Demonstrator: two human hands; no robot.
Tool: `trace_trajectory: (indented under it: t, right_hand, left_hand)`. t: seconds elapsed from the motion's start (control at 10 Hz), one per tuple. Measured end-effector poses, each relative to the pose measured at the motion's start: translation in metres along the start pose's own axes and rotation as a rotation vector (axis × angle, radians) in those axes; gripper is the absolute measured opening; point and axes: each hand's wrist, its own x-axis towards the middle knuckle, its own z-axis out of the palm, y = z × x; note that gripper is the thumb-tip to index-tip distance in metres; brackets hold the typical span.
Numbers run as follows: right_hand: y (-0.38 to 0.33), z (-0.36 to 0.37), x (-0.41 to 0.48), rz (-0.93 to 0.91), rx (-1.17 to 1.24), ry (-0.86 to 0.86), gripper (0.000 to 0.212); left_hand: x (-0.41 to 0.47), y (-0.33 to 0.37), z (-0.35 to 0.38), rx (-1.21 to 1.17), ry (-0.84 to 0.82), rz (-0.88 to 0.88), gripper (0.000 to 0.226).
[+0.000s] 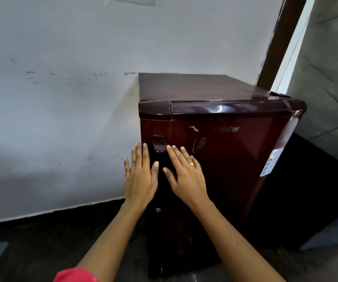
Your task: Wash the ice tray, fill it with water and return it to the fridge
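Closed maroon fridge (235, 159) against a pale wall (62, 98), right at the fingertips. Left hand (140, 180) flat at the door's left edge, fingers straight and slightly spread. Right hand (186, 178) flat on the door front, fingers straight and close together, thumb out, gold ring (192, 164) on one. Dark door handle (159, 144) between the two sets of fingertips, keyhole (157, 210) below the left wrist

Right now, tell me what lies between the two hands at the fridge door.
In the head view, only the fridge door's dark handle strip runs between the left hand and the right hand, both held flat.
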Motion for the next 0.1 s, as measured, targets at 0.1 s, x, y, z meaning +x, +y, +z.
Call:
trace_trajectory:
  t: [0.1]
  right_hand:
    - [-0.0007,-0.0056,-0.023,0.109,-0.021,-0.032,0.062]
  left_hand:
    - [-0.0168,0.0013,0.0048,0.049,0.009,0.134,0.065]
